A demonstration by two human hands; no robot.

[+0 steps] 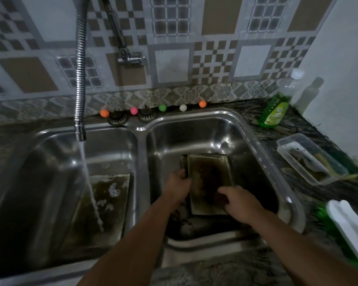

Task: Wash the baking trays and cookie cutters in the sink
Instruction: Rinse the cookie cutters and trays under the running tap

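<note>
A dark, stained rectangular baking tray (209, 172) lies in the right basin of the steel double sink (262, 162), on top of another tray whose edge shows behind it. My left hand (177, 185) grips the tray's left edge. My right hand (239, 200) presses down on the tray's lower right part with curled fingers over something dark; what it holds is too dim to tell. Small dark items (184, 221), perhaps cookie cutters, lie below the tray. Another tray (110, 195) sits in the left basin under the running water.
A flexible tap hose (80, 79) pours water into the left basin. Green dish soap bottle (274, 112) stands at the back right. A clear plastic container (310, 159) and a white container (351, 226) sit on the right counter. Coloured balls (162, 107) line the sink's back edge.
</note>
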